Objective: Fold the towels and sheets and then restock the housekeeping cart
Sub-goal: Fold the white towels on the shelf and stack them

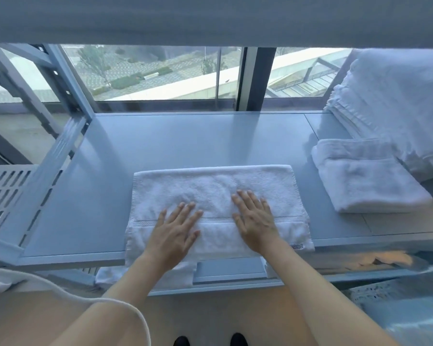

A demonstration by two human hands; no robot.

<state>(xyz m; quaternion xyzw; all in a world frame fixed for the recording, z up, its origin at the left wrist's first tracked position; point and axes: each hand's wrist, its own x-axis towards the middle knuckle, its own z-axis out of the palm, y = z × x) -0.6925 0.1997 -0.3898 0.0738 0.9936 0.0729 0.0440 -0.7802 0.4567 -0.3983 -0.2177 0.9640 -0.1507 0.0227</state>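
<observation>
- You stand at a grey-blue surface set against a window that looks out on rooftops and trees.
- A metal rack frame rises at your left.
- At the right, a folded towel lies on the surface, just beside a tall stack of linens.
- The white towel you are working lies flat at the near edge, its near end draping over.
- Your left hand and right hand press on it, fingers straight and spread, gripping nothing.
</observation>
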